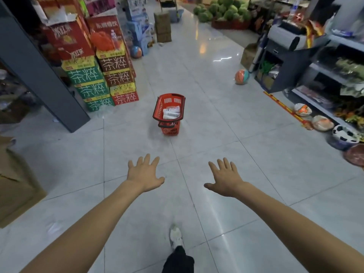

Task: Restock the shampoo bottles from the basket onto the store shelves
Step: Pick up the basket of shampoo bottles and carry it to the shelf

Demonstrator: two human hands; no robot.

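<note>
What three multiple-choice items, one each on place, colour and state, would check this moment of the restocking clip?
1. Where is the basket?
A. on a shelf
B. on the tiled floor, ahead of the person
C. on a counter

2. What colour is the basket?
A. blue
B. red
C. green

3. How are the left hand and right hand?
A. both open, fingers spread, holding nothing
B. both gripping the basket's handle
C. each holding a bottle

Key:
1 B: it stands on the tiles in the aisle, apart from both hands.
2 B: its walls and rim are red.
3 A: the fingers of both hands are straight and spread above the floor, with nothing in them.
</note>
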